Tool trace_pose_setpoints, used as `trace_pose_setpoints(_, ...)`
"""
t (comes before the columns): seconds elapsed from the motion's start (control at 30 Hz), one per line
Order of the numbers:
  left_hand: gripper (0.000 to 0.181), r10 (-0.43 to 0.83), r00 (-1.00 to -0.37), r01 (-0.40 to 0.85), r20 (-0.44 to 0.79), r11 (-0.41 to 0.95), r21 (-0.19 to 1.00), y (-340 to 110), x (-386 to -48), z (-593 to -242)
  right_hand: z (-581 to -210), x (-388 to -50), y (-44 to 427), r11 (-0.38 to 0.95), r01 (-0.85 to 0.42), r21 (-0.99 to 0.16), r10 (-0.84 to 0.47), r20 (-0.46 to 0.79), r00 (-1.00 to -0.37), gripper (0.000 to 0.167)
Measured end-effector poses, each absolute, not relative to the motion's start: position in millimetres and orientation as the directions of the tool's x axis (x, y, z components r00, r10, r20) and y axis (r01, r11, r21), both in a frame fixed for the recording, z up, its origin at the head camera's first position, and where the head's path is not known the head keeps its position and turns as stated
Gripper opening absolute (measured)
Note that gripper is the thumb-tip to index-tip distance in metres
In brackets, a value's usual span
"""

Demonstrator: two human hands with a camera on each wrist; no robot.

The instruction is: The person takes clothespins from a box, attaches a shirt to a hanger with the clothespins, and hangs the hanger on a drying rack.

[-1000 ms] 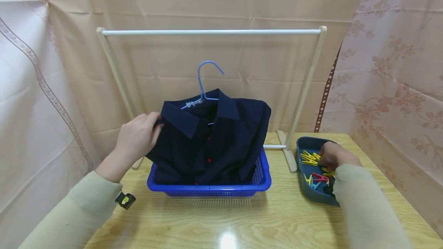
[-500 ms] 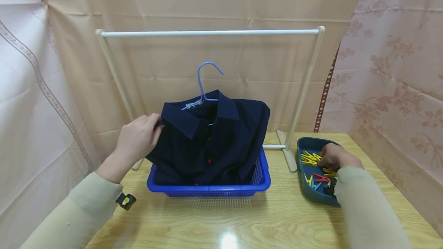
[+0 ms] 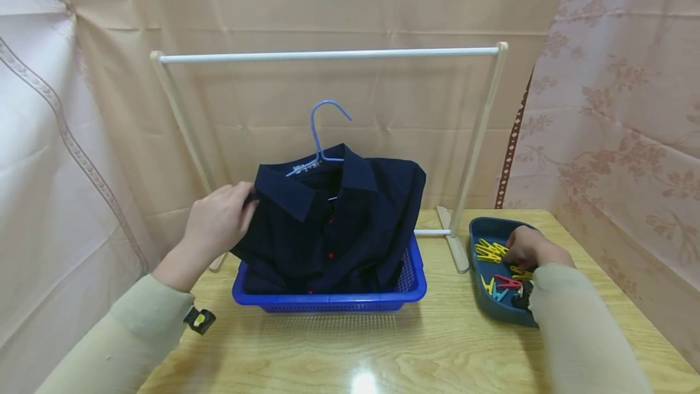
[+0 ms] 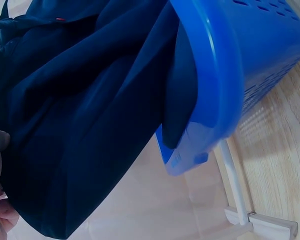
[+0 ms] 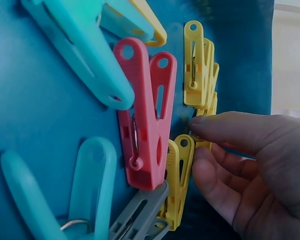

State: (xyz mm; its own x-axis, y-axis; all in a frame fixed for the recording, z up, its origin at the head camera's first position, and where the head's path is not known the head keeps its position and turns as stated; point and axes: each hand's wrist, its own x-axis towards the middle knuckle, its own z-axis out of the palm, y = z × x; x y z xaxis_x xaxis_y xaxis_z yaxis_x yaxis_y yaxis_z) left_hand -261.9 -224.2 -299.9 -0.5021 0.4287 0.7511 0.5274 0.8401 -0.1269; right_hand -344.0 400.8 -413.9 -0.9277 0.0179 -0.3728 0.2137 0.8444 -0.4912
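A dark navy shirt (image 3: 295, 248) with a collar and red buttons sits bunched in a blue plastic basket (image 3: 328, 299). Inside its neck is a light blue hanger (image 3: 315, 132), hook pointing up. My left hand (image 3: 216, 217) grips the shirt at its left shoulder; the left wrist view has the fingertips (image 4: 5, 215) at the cloth's edge. Over in the dark blue tray (image 3: 474, 278), my right hand (image 3: 536, 249) is among clothespins. Thumb and fingers of the right hand (image 5: 270, 165) pinch a yellow clothespin (image 5: 204, 144), partly hidden by them, beside other yellow ones (image 5: 193, 65).
Behind the basket stands a small rack with a white top bar (image 3: 328, 55) and a wooden foot (image 3: 454, 242) near the tray. A red clothespin (image 5: 142, 115), turquoise ones (image 5: 92, 185) and a grey one (image 5: 140, 212) lie in the tray. Curtains surround the wooden table (image 3: 295, 357).
Both hands and the shirt stay almost in place. Only the head view has shifted slightly, so the rack appears a little lower and further left.
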Motion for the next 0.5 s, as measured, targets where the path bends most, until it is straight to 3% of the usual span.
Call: trace_pose_setpoints(0.5, 0.017, 0.439, -0.468, 0.535, 0.767, 0.831, -0.15, -226.6, -263.2, -301.2, -400.3, -337.5, 402.2, 0.859, 0.067, -0.508, -0.072, -0.248, -0.966, 0.022)
